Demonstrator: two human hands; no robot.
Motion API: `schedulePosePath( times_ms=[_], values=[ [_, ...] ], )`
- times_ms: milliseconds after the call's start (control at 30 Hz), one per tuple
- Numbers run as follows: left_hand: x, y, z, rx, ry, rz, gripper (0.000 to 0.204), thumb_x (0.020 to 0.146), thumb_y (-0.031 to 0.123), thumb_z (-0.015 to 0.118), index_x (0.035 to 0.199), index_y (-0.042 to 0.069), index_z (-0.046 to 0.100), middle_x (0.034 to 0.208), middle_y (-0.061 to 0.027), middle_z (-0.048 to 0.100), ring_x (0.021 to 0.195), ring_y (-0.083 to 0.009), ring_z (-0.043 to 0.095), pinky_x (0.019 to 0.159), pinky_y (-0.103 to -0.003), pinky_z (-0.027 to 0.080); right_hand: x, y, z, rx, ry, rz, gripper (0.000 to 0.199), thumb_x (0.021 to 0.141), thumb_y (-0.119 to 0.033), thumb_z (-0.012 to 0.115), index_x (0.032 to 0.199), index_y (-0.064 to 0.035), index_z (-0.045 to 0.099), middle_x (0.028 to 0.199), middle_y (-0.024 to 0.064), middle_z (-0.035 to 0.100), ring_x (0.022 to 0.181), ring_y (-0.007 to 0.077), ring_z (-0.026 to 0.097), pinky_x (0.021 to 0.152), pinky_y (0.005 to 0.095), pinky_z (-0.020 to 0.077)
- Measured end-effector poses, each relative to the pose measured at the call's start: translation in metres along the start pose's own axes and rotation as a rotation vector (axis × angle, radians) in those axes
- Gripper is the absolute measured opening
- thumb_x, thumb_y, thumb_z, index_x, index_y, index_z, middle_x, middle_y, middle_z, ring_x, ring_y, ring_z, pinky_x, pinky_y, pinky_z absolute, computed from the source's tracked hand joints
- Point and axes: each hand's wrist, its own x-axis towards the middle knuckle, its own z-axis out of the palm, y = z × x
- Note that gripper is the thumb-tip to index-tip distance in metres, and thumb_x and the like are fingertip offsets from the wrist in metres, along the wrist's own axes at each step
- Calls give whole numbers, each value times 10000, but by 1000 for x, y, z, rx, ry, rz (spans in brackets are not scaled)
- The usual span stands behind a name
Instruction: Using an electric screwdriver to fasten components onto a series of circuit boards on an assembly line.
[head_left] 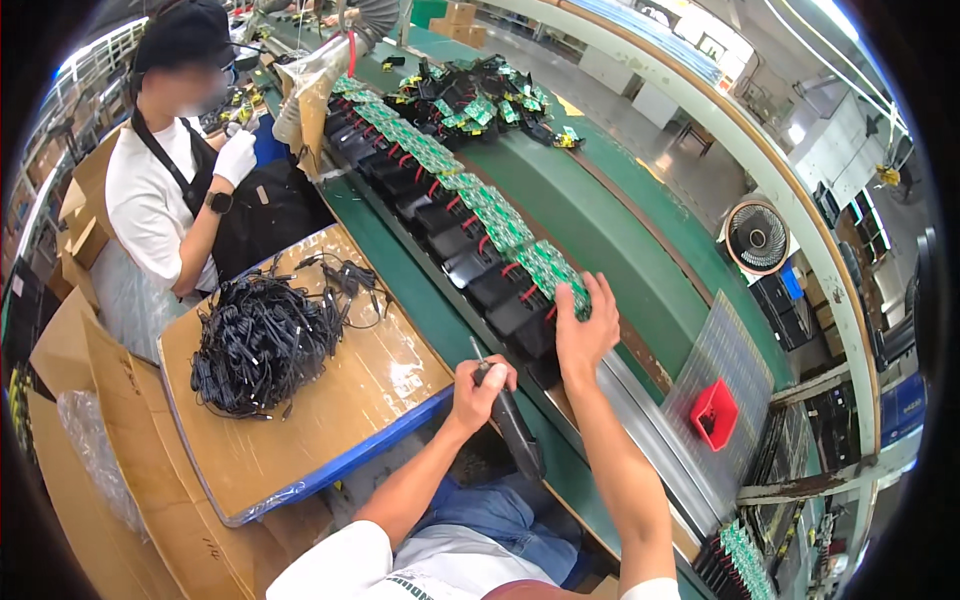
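My left hand (482,393) is closed around a long black handheld tool (516,432) with a thin metal tip pointing up and away; its exact kind is unclear. My right hand (587,325) grips the near end of a row of green circuit boards (548,266), thumb and fingers bent at the board's edge. The boards lie along a line of black plastic housings (490,287), joined to them by short red wires. Part of the nearest housing is hidden by my right hand.
Left lies a heap of black cables (262,345) on a cardboard-topped table (385,395). A co-worker (165,150) in white gloves sits beyond it. More boards and housings (480,100) are piled on the green bench (540,190). A red bin (714,414) stands right; a fan (757,237) is farther off.
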Motion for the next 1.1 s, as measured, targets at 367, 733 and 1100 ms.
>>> schedulePosePath(
  times_ms=[367,733,1100],
  values=[
    [-4,-12,-5,-25,-54,52,357,879,312,524,749,-4,626,684,-73,610,619,-168,497,632,-265,408,40,-82,123,40,11,44,566,876,-543,598,1264,-133,634,1425,69,547,1315,261,470,1115,488,248],
    [-8,-12,-6,160,11,34,184,820,153,550,771,17,663,687,-70,631,599,-167,527,587,-275,428,62,-121,147,17,67,-17,591,903,-574,560,1242,-98,644,1376,164,556,1250,351,507,1009,512,382],
    [-11,11,14,-456,-140,-393,300,928,311,446,727,95,499,589,-19,458,464,-104,356,449,-236,297,-23,21,-253,220,-179,-136,473,868,-151,705,1314,-59,579,1407,147,523,1284,292,505,1072,407,407]
  ],
)
